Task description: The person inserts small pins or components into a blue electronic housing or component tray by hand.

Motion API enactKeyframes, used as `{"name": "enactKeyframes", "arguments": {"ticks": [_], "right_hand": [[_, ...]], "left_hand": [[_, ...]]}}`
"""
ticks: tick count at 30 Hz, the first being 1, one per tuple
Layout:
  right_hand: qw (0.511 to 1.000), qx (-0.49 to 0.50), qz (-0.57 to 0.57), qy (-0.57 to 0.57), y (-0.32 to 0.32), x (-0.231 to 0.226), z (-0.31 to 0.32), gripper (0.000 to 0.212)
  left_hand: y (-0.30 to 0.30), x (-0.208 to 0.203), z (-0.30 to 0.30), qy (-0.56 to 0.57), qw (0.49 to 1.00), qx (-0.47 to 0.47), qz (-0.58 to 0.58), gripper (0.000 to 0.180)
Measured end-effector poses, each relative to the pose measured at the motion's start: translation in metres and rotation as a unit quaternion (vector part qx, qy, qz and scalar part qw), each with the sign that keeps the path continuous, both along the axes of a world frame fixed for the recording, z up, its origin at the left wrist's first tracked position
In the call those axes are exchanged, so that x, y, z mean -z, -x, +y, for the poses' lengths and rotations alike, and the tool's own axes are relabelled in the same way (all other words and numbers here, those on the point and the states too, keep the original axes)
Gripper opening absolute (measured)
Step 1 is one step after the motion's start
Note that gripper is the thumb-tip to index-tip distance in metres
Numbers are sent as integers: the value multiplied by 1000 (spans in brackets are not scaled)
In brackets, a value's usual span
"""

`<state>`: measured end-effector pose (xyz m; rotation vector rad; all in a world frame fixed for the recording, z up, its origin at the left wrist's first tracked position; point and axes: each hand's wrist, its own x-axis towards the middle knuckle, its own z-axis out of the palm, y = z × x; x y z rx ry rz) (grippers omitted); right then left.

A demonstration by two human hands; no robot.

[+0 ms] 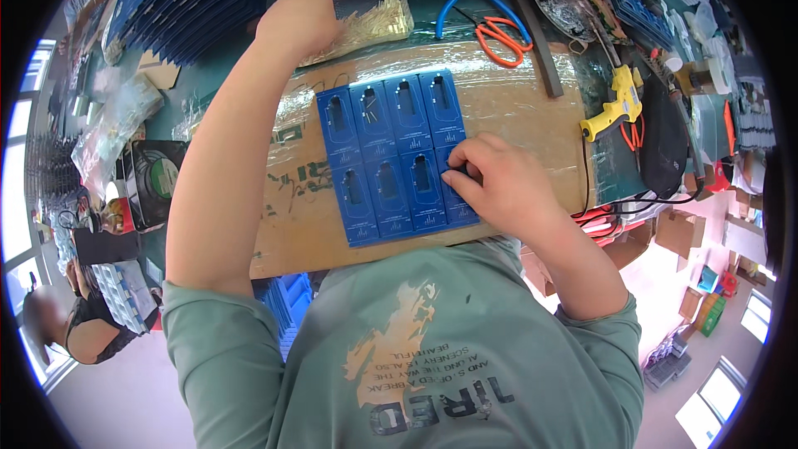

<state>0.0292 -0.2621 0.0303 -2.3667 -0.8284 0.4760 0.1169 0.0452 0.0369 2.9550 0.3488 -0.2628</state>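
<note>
A blue circuit board panel (391,145), divided into several slotted sections, lies flat before me. On its lower right part, my right hand (503,179) has its fingers curled, thumb and forefinger almost together; whatever is between them is too small to make out. My left hand (301,21) reaches into a clear plastic bin (407,0) at the back. Its fingers are curled, their tips hidden beside a heap of thin brass-coloured pins (378,21). A few loose pins (370,110) lie on one upper section of the panel.
Brown cardboard (291,233) lies under the panel. Blue-handled pliers (453,10), orange-handled scissors (503,40) and a dark bar (536,41) lie behind. A yellow glue gun (615,106) sits at right; stacked blue boards (183,4) stand far left. Another person (83,324) is at left.
</note>
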Motion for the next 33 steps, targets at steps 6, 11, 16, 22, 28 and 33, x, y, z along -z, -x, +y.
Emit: {"name": "enactKeyframes", "arguments": {"ticks": [6,11,16,22,28,33], "right_hand": [[994,64,60,-73,-5,5,-16,15],[987,96,48,-116,-14,-1,-24,14],[983,128,57,-115,-18,1,-29,19],[983,111,72,-125,-20,-1,-24,19],[981,115,76,-138,-22,2,-19,19],[979,112,95,-140,-22,-2,-12,18]], "left_hand": [[-9,6,-3,-24,998,35,50,26],[1,0,4,62,998,23,13,24],[10,2,6,95,995,-3,-41,24],[23,13,15,54,986,42,-152,23],[34,-1,2,79,985,-16,-154,23],[42,0,5,95,979,-38,-175,25]]}}
